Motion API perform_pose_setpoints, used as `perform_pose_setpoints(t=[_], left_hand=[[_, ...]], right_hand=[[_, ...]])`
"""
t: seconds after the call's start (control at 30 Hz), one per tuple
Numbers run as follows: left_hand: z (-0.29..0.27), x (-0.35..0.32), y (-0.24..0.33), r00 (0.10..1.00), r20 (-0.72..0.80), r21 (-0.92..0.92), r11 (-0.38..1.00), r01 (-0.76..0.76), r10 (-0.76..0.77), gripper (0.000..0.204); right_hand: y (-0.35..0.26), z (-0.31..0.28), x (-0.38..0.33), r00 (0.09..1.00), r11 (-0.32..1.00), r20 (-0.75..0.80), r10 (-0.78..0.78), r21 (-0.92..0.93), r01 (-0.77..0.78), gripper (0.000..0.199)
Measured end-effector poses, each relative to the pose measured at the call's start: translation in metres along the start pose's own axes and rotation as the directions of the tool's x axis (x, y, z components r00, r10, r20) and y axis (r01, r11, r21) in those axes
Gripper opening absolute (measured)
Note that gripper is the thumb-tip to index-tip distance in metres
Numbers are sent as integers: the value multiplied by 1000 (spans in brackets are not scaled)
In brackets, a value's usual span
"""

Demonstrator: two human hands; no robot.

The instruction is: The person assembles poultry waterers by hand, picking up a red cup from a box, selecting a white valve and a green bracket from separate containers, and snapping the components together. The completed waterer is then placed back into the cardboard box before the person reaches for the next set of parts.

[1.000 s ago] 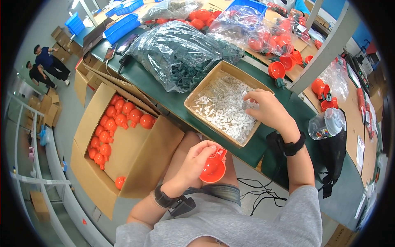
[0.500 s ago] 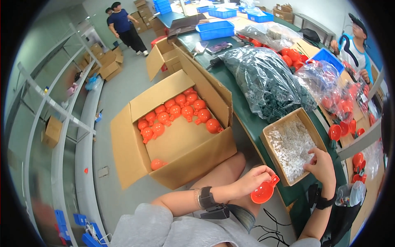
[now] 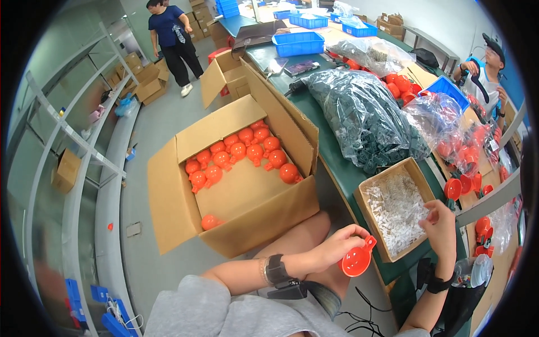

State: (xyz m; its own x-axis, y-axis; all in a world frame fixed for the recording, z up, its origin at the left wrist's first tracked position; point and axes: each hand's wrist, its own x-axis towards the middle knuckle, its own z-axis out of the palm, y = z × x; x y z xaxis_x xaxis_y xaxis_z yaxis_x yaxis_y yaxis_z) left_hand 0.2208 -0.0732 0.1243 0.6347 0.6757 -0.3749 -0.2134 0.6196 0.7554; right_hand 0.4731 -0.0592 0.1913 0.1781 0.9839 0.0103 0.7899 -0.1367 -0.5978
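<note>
My left hand [image 3: 343,246] is closed on a red plastic cup [image 3: 356,262], its round bowl facing up and its small tab beside my fingers. The cup hangs over my lap, just off the table's near edge. My right hand [image 3: 441,227] is over the right side of a small cardboard box [image 3: 370,224], thumb and fingertips pinched together. Whatever is between them is too small to make out. Inside that box lie many small white plastic pieces [image 3: 393,236] and a heap of thin greyish parts [image 3: 401,188].
On the floor at my left stands a large open carton [image 3: 258,213] with several red cups [image 3: 238,150] in it. A clear bag of dark green parts [image 3: 359,118] lies on the green table [image 3: 342,182]. A metal post [image 3: 491,197] rises near my right hand. People stand farther off.
My right hand has drawn slightly up from the white pieces, fingertips closer together. My left hand still holds the red cup. A walking person at the back has come nearer.
</note>
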Motion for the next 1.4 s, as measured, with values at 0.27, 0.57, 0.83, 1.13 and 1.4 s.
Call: perform_pose_setpoints(t=[0.27, 0.57, 0.83, 1.13, 1.4], left_hand=[[-4, -3, 7, 989, -33, -205, 968, -145, 141, 25], [0, -7, 11, 996, -10, -159, 983, -93, 93, 26], [0, -9, 6, 994, 1, -194, 975, -110, 112, 26], [-2, -5, 4, 986, 30, -159, 975, -154, 161, 27], [-7, -5, 9, 993, -17, -141, 983, -120, 119, 27]], right_hand=[[-49, 25, -20, 851, 784, -37, -524, 370, 498, 17], [-54, 50, -35, 758, 732, -5, -653, 251, 633, 13], [-59, 47, -37, 738, 730, -41, -674, 116, 673, 16], [-59, 43, -32, 812, 784, 125, -571, 377, 493, 24], [-60, 45, -29, 824, 792, 276, -495, 533, 298, 37]])
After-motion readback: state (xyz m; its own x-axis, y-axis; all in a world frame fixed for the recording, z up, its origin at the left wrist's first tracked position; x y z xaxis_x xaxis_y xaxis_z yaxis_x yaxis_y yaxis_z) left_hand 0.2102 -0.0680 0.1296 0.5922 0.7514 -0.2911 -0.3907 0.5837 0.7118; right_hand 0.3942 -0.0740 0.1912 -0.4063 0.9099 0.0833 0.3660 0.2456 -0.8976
